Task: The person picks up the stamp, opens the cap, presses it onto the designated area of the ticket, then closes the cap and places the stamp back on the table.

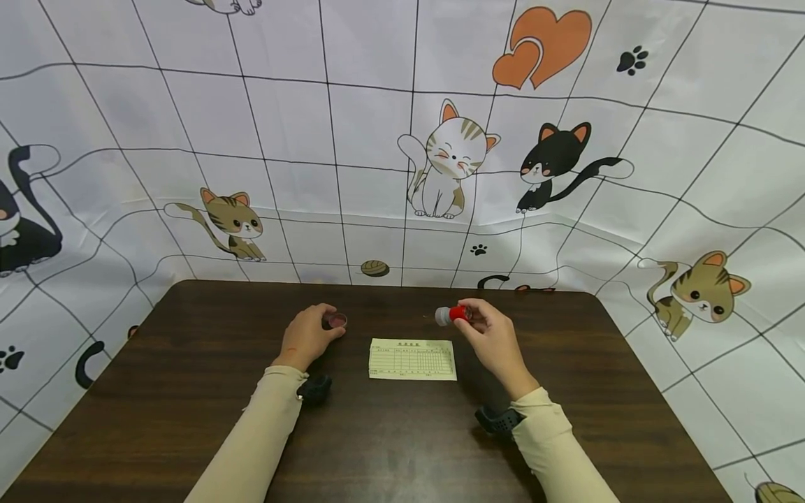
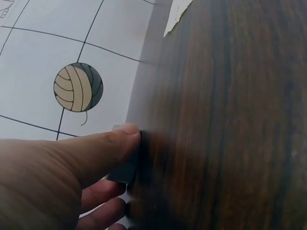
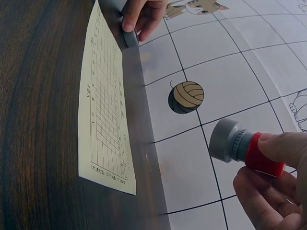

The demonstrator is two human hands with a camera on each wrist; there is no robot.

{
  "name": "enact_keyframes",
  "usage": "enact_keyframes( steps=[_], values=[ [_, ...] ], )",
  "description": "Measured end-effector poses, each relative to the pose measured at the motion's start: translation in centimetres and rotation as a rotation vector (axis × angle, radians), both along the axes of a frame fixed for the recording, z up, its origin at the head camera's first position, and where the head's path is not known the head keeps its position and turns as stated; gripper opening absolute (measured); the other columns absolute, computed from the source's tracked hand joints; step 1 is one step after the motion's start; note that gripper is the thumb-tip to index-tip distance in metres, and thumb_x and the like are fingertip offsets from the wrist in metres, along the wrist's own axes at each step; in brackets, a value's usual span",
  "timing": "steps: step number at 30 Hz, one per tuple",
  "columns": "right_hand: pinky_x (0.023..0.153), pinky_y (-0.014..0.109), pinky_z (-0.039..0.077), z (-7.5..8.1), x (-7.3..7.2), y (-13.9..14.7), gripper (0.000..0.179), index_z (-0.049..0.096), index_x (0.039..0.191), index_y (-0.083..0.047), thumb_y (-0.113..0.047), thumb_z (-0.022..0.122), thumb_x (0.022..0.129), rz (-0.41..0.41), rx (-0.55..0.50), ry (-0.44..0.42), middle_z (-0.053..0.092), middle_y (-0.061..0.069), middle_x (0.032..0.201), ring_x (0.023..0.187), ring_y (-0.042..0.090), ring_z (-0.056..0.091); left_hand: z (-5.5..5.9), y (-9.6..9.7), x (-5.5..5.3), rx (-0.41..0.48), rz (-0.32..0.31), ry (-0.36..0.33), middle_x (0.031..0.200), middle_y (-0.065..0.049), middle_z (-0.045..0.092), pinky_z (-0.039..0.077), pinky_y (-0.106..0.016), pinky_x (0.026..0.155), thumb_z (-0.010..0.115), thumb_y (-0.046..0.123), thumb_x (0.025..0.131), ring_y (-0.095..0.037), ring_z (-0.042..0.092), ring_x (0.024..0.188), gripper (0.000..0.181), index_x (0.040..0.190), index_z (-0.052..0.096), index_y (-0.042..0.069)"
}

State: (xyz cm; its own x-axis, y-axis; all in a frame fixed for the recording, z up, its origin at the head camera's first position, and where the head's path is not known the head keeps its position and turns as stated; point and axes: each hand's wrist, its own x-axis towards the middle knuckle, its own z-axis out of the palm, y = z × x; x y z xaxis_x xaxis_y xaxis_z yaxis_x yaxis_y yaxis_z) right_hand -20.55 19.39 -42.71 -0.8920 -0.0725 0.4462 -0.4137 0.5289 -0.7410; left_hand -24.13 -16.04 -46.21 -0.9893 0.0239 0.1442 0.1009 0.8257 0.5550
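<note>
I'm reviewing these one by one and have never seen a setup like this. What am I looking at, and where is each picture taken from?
There is no robot here: a person works with two bare hands. The wide picture comes from a camera on the head, looking forward and down. The other two come from cameras on the wrists, each facing that hand's work.

On the dark wooden table lies a pale yellow paper slip printed with a grid. Behind is a white backdrop with cartoon cats.

The left hand grips a small round grey container, reddish on top. The right hand holds a small red-and-grey object, perhaps a stamp, off the paper, its grey end pointing away from the fingers.
</note>
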Motion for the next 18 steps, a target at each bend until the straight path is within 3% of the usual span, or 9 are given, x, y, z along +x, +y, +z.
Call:
enact_keyframes(
  steps=[4,9,13,18],
  values=[
    [0.089,0.041,0.06,0.1,0.0,0.0,0.035,0.069,0.124,-0.002,-0.004,0.08,0.091,-0.004,-0.002,-0.007,0.072,0.017,0.113,0.099,0.03,0.072,0.0,-0.1,0.3,0.011,-0.021,0.014,0.126,-0.02,0.065,0.05,-0.058,0.099,0.082,0.029,0.091,-0.038,0.063,0.115,0.057,0.137,0.062,0.001],
    [0.088,0.04,0.06,-0.2,-0.1,0.1,0.035,0.069,0.124,-0.001,-0.003,0.08,0.09,-0.005,-0.002,-0.009,0.072,0.017,0.111,0.098,0.029,0.072,0.3,0.4,1.3,0.015,-0.083,0.094,0.119,-0.014,0.066,0.052,-0.055,0.098,0.079,0.034,0.093,-0.033,0.064,0.111,0.057,0.137,0.062,0.002],
    [0.086,0.039,0.061,-0.5,0.0,0.1,0.033,0.069,0.122,-0.002,-0.004,0.079,0.091,-0.009,-0.001,-0.022,0.072,0.016,0.108,0.094,0.027,0.072,0.4,1.3,2.9,-0.061,-0.162,0.152,0.125,-0.013,0.065,0.053,-0.054,0.098,0.078,0.039,0.094,-0.032,0.063,0.116,0.055,0.135,0.065,0.006],
    [0.085,0.04,0.062,-0.9,0.2,0.1,0.031,0.069,0.12,-0.003,-0.004,0.079,0.091,-0.018,0.013,-0.034,0.073,0.015,0.105,0.091,0.026,0.071,0.8,2.8,4.6,-0.178,-0.29,0.136,0.135,-0.01,0.061,0.053,-0.053,0.1,0.078,0.043,0.093,-0.031,0.06,0.124,0.056,0.137,0.065,0.012]
  ],
)
